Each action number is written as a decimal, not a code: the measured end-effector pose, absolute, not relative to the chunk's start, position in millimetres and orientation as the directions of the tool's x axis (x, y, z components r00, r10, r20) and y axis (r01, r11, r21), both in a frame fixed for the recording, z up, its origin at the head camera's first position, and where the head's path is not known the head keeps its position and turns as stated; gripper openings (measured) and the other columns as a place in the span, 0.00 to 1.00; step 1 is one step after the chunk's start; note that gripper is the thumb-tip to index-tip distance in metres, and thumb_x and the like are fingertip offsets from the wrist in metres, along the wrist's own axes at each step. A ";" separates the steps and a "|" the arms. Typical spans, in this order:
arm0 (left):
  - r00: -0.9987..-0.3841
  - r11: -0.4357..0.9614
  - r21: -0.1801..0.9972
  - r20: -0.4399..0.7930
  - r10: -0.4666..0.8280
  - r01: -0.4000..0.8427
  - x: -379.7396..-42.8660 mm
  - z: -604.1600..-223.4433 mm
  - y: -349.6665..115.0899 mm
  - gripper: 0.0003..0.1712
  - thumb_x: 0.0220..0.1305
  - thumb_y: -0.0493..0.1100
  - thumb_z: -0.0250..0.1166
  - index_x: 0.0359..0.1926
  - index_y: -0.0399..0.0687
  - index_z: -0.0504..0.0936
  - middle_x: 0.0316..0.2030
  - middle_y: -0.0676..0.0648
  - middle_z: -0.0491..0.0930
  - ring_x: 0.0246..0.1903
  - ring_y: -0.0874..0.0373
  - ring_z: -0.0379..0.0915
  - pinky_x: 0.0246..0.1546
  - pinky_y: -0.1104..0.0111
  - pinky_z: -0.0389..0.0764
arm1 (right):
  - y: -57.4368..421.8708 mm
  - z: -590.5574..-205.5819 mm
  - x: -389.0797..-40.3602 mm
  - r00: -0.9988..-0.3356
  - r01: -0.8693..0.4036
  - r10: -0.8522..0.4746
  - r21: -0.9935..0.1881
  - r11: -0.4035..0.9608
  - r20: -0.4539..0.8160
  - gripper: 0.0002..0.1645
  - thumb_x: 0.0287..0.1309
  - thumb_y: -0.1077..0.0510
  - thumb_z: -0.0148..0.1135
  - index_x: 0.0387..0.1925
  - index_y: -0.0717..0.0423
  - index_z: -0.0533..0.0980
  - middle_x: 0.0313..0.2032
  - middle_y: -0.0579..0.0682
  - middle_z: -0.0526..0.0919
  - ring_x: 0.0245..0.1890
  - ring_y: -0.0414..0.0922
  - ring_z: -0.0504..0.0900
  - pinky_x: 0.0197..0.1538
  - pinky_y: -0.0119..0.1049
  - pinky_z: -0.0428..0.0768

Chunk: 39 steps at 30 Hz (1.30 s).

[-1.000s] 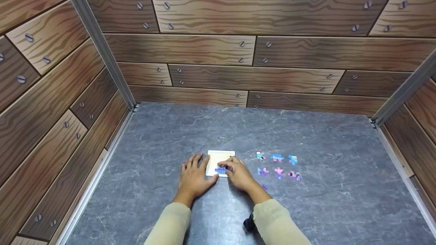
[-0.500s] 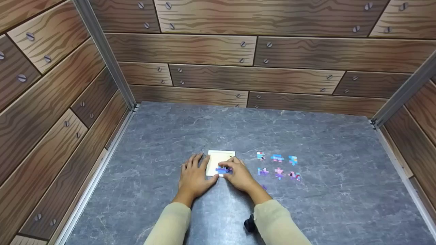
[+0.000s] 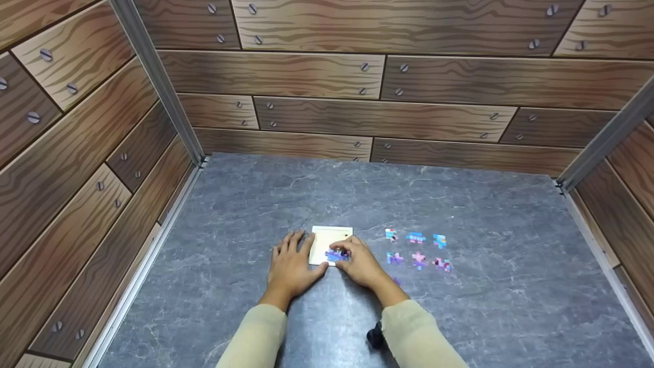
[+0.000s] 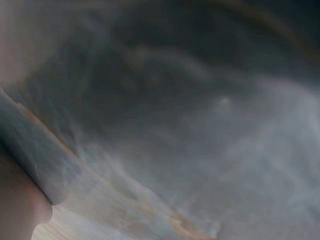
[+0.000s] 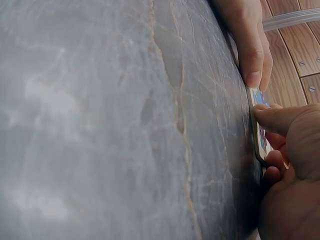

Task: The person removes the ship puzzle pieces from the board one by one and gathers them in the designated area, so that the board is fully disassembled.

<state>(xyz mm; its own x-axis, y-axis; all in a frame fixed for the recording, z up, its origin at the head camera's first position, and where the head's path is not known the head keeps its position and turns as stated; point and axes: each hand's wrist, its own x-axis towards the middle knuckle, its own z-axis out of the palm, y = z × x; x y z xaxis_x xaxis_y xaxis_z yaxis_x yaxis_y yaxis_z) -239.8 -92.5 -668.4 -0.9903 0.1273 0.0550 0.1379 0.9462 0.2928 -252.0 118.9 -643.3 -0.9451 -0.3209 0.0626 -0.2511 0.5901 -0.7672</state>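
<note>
A small cream tray (image 3: 326,235) lies on the table in front of the person. My left hand (image 3: 291,265) rests along its left side, fingers spread, thumb at the near edge. At the tray's near right corner, my right hand (image 3: 360,265) pinches a blue and purple jigsaw piece (image 3: 334,255) between thumb and fingers; the fingers partly hide it. In the right wrist view, the right thumb and fingers (image 5: 295,140) meet at the tray's edge (image 5: 252,115), close to the left thumb. The left wrist view shows mostly blurred tabletop.
Right of the tray lie several loose jigsaw pieces in rows, among them a pink one (image 3: 418,258) and a blue one (image 3: 416,237). A purple piece (image 3: 396,281) is partly behind the right wrist. Wood-patterned walls (image 3: 317,117) surround the grey table (image 3: 500,245).
The blue and purple piece has slid slightly right within the tray, along with the right fingertips. My left hand and the loose pieces have stayed where they were.
</note>
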 end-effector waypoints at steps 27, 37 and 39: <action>-0.994 0.952 0.285 0.035 0.106 0.111 -240.3 -668.4 -92.7 0.53 0.65 0.82 0.57 0.84 0.67 0.64 0.84 0.47 0.61 0.85 0.41 0.53 0.79 0.33 0.61 | 139.6 -636.3 -251.2 -0.913 -0.304 -0.394 -0.825 0.477 0.109 0.23 0.60 0.69 0.69 0.57 0.55 0.86 0.43 0.53 0.78 0.36 0.36 0.72 0.42 0.26 0.72; -0.994 0.951 0.289 0.041 0.106 0.113 -240.1 -668.9 -92.2 0.53 0.66 0.83 0.56 0.84 0.68 0.63 0.84 0.47 0.61 0.85 0.41 0.53 0.78 0.32 0.62 | 177.8 -624.7 -228.9 -0.894 -0.366 -0.421 -0.791 0.491 0.153 0.26 0.62 0.70 0.69 0.61 0.54 0.86 0.49 0.52 0.80 0.37 0.34 0.73 0.44 0.27 0.76; -0.993 0.948 0.298 0.040 0.108 0.115 -239.8 -668.5 -92.5 0.53 0.66 0.83 0.56 0.84 0.67 0.63 0.84 0.47 0.60 0.85 0.41 0.53 0.78 0.31 0.62 | 187.6 -625.0 -223.3 -0.902 -0.357 -0.404 -0.787 0.504 0.150 0.26 0.62 0.69 0.70 0.61 0.54 0.86 0.47 0.51 0.78 0.37 0.34 0.72 0.44 0.27 0.76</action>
